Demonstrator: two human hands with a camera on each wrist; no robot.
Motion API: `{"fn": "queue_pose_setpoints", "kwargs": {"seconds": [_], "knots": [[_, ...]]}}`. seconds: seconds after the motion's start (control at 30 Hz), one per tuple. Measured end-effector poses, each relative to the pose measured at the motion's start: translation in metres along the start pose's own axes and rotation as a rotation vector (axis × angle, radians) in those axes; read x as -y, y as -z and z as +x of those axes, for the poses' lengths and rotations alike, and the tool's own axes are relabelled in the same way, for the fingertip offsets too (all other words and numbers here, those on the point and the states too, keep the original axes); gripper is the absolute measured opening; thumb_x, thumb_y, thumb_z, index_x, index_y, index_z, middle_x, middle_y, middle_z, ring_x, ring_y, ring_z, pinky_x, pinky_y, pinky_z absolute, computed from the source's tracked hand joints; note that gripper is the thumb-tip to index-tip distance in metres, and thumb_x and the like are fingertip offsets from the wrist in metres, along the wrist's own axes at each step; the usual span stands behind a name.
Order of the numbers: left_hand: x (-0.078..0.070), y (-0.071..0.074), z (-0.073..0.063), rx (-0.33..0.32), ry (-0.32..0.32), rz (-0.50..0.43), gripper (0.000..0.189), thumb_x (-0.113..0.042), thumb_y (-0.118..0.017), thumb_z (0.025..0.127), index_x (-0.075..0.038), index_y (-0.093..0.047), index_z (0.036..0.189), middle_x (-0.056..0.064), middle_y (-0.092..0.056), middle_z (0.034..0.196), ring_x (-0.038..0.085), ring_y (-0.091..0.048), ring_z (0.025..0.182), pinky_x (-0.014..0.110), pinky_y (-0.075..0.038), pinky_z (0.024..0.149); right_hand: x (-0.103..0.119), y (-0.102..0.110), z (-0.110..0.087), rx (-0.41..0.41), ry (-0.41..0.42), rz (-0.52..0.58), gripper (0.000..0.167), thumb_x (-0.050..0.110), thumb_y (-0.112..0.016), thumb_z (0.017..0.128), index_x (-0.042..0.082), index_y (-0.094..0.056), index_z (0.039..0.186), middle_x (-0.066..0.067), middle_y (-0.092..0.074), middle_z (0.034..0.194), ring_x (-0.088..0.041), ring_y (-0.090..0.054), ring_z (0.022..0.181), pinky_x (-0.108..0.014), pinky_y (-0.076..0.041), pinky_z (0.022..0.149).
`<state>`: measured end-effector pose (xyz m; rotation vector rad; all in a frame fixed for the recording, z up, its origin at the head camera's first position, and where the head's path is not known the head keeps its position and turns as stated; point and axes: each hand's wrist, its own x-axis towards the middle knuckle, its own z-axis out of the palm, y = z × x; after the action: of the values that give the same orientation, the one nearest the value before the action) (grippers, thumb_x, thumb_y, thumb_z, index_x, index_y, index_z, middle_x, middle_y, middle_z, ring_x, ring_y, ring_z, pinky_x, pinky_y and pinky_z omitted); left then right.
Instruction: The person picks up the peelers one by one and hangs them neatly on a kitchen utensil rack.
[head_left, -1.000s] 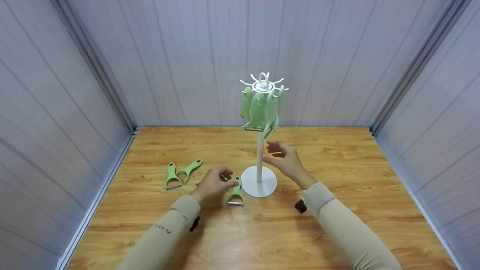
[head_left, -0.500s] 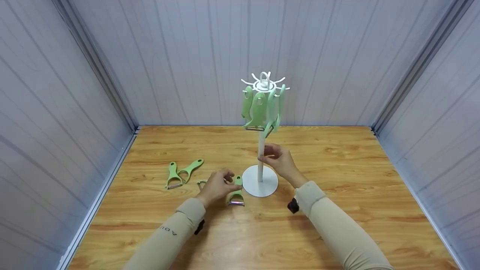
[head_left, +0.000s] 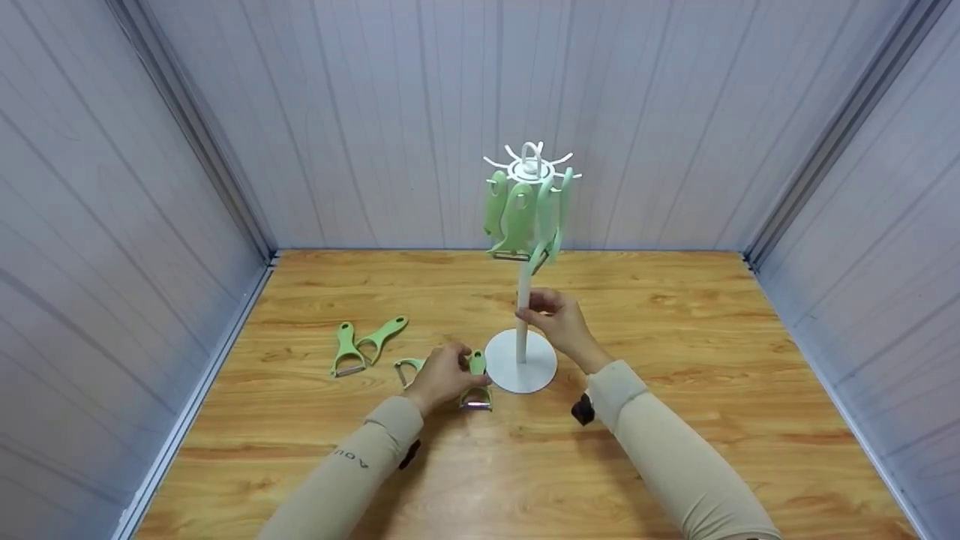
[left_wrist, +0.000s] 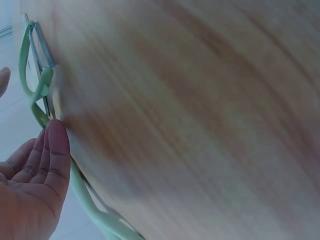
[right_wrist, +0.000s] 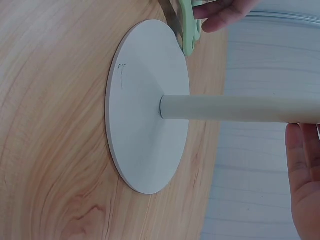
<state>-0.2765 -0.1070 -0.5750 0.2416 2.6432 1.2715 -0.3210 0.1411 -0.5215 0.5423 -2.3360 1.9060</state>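
A white hook stand [head_left: 523, 277] stands upright on its round base [head_left: 517, 375]. Several green peelers [head_left: 517, 217] hang from hooks on its near side. My right hand [head_left: 562, 322] holds the pole between thumb and fingers; in the right wrist view its fingers [right_wrist: 302, 160] touch the pole [right_wrist: 225, 108]. Left of the base, my left hand [head_left: 444, 379] reaches over a green peeler [head_left: 478, 364] lying on the table, with its fingertips at the handle. In the left wrist view the thumb [left_wrist: 4, 80] is apart from the straight fingers [left_wrist: 52, 155]. Another peeler [head_left: 409, 367] is partly hidden by this hand.
Two more green peelers, one [head_left: 347, 352] beside the other [head_left: 386, 335], lie on the left part of the wooden table [head_left: 645, 450]. Pale panel walls [head_left: 390, 127] enclose the back and both sides.
My right hand has moved in from beside the pole and taken hold of it. My left hand has shifted right and slightly down, onto the nearest peeler.
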Motion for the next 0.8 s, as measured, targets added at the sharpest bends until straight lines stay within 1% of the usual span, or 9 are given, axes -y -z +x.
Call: {"fn": "queue_pose_setpoints", "kwargs": {"seconds": [0.13,0.3,0.4,0.47,0.53,0.6,0.7,0.77,0.8], "knots": [[-0.001,-0.003,0.002,-0.013,0.017,0.043,0.062,-0.032,-0.093,0.088,0.006,-0.066,0.129,0.012,-0.073,0.107,0.022,-0.067,0.094,0.043,-0.06,0.089,0.0,0.0,0.0,0.008,-0.005,-0.014,0.028,0.0,-0.077,0.099,-0.01,-0.073,0.125,-0.027,-0.076,0.113,-0.02,-0.074,0.101,-0.022,-0.063,0.084],[-0.003,-0.005,0.004,0.0,0.045,0.082,0.059,-0.033,-0.091,0.089,0.006,-0.067,0.127,0.011,-0.074,0.108,0.02,-0.068,0.092,0.039,-0.061,0.084,0.0,0.001,0.001,0.008,-0.012,-0.021,0.029,0.002,-0.078,0.099,-0.008,-0.073,0.125,-0.022,-0.078,0.112,-0.015,-0.073,0.1,-0.023,-0.064,0.085],[-0.004,-0.003,0.004,0.012,0.05,0.078,0.055,-0.029,-0.091,0.09,0.006,-0.068,0.126,0.011,-0.075,0.105,0.018,-0.067,0.089,0.037,-0.06,0.081,0.0,0.001,0.001,0.011,-0.007,-0.02,0.027,0.004,-0.077,0.1,-0.007,-0.074,0.125,-0.016,-0.079,0.11,-0.012,-0.073,0.098,-0.024,-0.064,0.085],[-0.004,0.0,0.003,0.024,0.053,0.071,0.051,-0.025,-0.09,0.09,0.006,-0.069,0.124,0.009,-0.074,0.1,0.017,-0.066,0.084,0.034,-0.058,0.077,-0.001,0.002,0.001,0.013,0.0,-0.022,0.027,0.005,-0.077,0.101,-0.007,-0.075,0.124,-0.013,-0.079,0.108,-0.011,-0.073,0.097,-0.024,-0.064,0.085],[-0.004,0.002,0.002,0.036,0.049,0.067,0.045,-0.022,-0.088,0.091,0.005,-0.07,0.122,0.007,-0.073,0.092,0.015,-0.066,0.079,0.031,-0.056,0.073,-0.001,0.001,0.001,0.014,0.006,-0.029,0.026,0.005,-0.078,0.1,-0.007,-0.076,0.123,-0.014,-0.079,0.108,-0.012,-0.072,0.097,-0.024,-0.063,0.085],[-0.003,0.005,0.002,0.05,0.043,0.066,0.034,-0.018,-0.086,0.091,0.002,-0.072,0.114,0.005,-0.072,0.082,0.015,-0.066,0.071,0.029,-0.053,0.067,-0.001,0.001,0.001,0.011,0.007,-0.037,0.026,0.004,-0.078,0.099,-0.007,-0.076,0.123,-0.017,-0.079,0.108,-0.015,-0.073,0.098,-0.023,-0.062,0.085],[-0.004,0.007,0.003,0.055,0.028,0.108,0.016,-0.013,-0.081,0.09,-0.004,-0.069,0.094,0.0,-0.063,0.067,0.014,-0.06,0.059,0.028,-0.042,0.059,0.0,0.001,0.001,0.009,0.002,-0.046,0.025,0.003,-0.079,0.099,-0.007,-0.077,0.122,-0.021,-0.079,0.11,-0.02,-0.073,0.1,-0.021,-0.061,0.085],[-0.003,0.007,0.003,0.047,0.017,0.153,0.018,-0.01,-0.079,0.089,-0.009,-0.062,0.082,-0.003,-0.053,0.061,0.013,-0.052,0.055,0.029,-0.035,0.056,-0.001,0.001,0.0,0.005,-0.01,-0.048,0.025,0.004,-0.079,0.099,-0.007,-0.077,0.122,-0.021,-0.079,0.111,-0.021,-0.072,0.101,-0.021,-0.06,0.086],[-0.003,0.007,0.004,0.04,0.014,0.18,0.021,-0.01,-0.078,0.089,-0.011,-0.059,0.08,-0.005,-0.048,0.061,0.013,-0.048,0.056,0.03,-0.032,0.056,-0.001,0.001,0.0,0.005,-0.018,-0.049,0.025,0.004,-0.079,0.099,-0.006,-0.077,0.122,-0.021,-0.079,0.111,-0.02,-0.072,0.101,-0.02,-0.06,0.086]]}}
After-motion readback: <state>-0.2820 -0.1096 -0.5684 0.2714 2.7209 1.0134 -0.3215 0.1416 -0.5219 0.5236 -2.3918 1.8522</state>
